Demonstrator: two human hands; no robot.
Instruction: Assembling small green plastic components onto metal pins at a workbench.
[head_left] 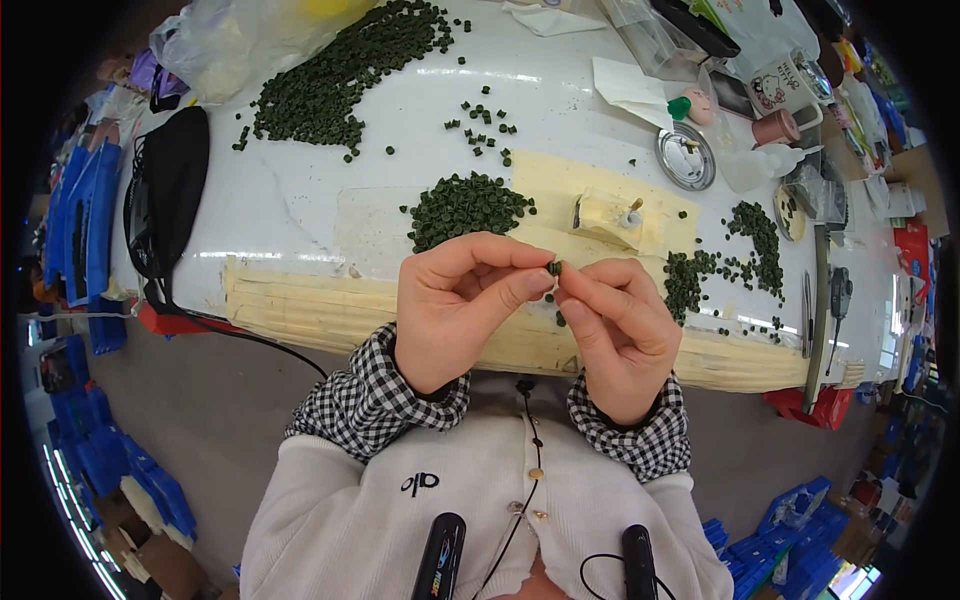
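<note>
1. Fingers: seen as a clock centred on the fingertips, with twelve at the table's far side, the left hand (455, 310) pinches a small dark green piece (554, 268) between thumb and forefinger. The right hand (625, 330) brings its forefinger tip up to the piece from four o'clock; I cannot tell whether it grips it too.
2. Close by: a pile of similar green pieces (470, 212) lies at ten o'clock, just beyond the left hand. Between one and two, a cream block (610, 222) with an upright peg sits on a yellowish sheet (540, 180).
3. Further out: another green cluster (685, 285) lies at three, near the right hand. A round metal dish (686, 157) stands between one and two.
4. Outermost: the largest green heap (340, 80) spreads between ten and eleven on the white table (290, 190); a white mug (785, 85) is near two.
</note>
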